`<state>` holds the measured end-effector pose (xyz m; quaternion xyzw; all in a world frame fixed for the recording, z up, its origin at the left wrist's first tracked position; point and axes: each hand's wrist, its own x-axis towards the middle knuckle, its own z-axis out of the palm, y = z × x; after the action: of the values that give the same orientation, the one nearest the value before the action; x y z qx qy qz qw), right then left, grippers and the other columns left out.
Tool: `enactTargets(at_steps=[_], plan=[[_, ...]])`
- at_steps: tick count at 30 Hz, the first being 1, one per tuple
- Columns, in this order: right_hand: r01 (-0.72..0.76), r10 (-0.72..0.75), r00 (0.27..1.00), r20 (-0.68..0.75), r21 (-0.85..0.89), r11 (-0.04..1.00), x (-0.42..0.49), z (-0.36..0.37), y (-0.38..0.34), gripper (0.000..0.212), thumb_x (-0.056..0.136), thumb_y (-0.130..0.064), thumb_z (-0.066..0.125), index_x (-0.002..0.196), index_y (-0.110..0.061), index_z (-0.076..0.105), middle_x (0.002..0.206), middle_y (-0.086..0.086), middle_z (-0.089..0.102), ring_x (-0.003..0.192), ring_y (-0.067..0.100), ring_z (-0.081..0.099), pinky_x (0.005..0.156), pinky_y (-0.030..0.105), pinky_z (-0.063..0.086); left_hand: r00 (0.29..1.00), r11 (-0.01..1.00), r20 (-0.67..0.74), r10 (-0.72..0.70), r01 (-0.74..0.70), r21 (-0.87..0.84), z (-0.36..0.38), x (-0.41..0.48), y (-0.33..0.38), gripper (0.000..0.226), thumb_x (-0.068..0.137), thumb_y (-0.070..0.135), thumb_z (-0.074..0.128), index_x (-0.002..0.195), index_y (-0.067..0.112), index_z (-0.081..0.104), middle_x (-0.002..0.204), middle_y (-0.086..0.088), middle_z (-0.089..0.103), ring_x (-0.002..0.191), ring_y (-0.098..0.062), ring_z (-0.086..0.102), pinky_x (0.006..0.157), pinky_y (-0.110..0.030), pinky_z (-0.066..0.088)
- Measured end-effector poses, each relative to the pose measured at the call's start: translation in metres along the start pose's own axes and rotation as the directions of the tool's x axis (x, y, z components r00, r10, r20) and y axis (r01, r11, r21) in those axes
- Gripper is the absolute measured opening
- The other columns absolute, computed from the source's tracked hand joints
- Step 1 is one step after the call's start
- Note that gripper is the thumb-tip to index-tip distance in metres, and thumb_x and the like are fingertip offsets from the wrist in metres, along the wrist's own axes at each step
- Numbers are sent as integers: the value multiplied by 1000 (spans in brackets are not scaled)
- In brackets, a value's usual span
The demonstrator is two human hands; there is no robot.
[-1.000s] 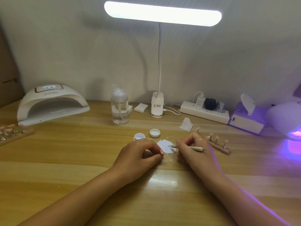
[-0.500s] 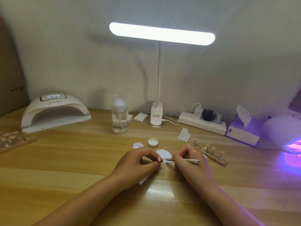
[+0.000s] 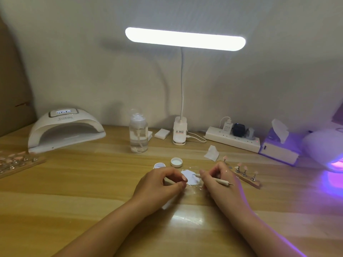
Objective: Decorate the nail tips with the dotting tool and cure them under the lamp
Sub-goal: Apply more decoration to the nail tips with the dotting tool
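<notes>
My right hand (image 3: 219,180) holds the dotting tool (image 3: 220,180), a thin pale stick with a metal point at its right end; its left end reaches over a patch of white gel (image 3: 191,177) on a clear sheet. My left hand (image 3: 161,184) rests beside the patch with fingers curled, pinching the sheet's left edge. An open white gel pot (image 3: 159,165) and its lid (image 3: 176,162) sit just behind. A wooden stand with pink nail tips (image 3: 245,173) lies right of my right hand. A white curing lamp (image 3: 65,129) stands far left; another glows violet (image 3: 326,151) at far right.
A pump bottle of clear liquid (image 3: 138,135), a clip desk lamp (image 3: 179,133), a power strip (image 3: 232,139), a tissue box (image 3: 280,149) and a folded wipe (image 3: 211,153) line the back. A second wooden rack of nail tips (image 3: 18,162) lies at the left edge.
The view has tilted up a little, so everything sits lower in frame. Both hands stay at the white gel patch with the tool in the same grip.
</notes>
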<state>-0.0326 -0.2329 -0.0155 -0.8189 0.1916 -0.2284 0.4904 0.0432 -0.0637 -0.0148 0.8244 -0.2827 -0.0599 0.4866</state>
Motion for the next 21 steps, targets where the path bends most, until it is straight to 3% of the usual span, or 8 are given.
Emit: enactTargets(at_steps=[4,9,12,14,16,19,21], plan=[[-2,3,1000,30,-16,1000,1,1,1,28,88,-38,68,76,-16,56,66,-2,70,66,12,64,63,30,48,1000,1000,-10,13,-13,5,1,1,-2,14,84,32,74,82,45,71,87,23,71,84,-2,67,87,-37,54],[-6,6,999,35,-20,1000,2,0,1,29,88,-39,67,77,-15,56,66,-3,70,66,11,64,66,32,50,981,998,195,0,11,-59,-13,7,-4,12,84,26,77,83,37,74,85,14,73,70,3,63,79,-23,49],[-2,3,999,36,-23,1000,2,0,1,29,88,-40,67,76,-15,55,67,-4,70,64,8,62,62,29,47,984,998,178,27,-15,-68,-14,8,-7,14,85,23,76,83,36,74,76,17,70,65,4,60,71,-20,46],[3,-3,1000,28,-16,1000,2,0,0,29,89,-39,66,76,-15,55,66,-4,69,59,6,59,60,29,45,990,999,136,48,-44,-31,-9,7,-10,15,85,26,75,82,40,72,77,19,71,69,1,64,72,-26,48],[-1,0,1000,10,63,998,1,0,0,30,93,-39,63,79,-14,54,65,-2,69,51,6,54,56,29,43,992,997,103,78,-77,-6,-6,5,-11,15,85,28,75,83,42,71,85,18,72,71,1,64,72,-29,48],[-34,30,999,20,238,971,0,-2,-5,26,99,-37,56,91,-12,54,69,4,72,48,13,58,43,27,44,987,989,93,129,-135,59,-6,3,-11,19,85,30,74,80,47,67,81,25,69,56,8,53,62,-20,37],[-12,4,1000,28,295,955,-2,-4,-8,21,98,-32,59,97,-11,57,74,5,74,53,14,62,44,24,47,983,976,92,157,-168,135,-6,2,-9,19,85,32,73,80,49,65,79,29,66,54,9,50,56,-15,31]])
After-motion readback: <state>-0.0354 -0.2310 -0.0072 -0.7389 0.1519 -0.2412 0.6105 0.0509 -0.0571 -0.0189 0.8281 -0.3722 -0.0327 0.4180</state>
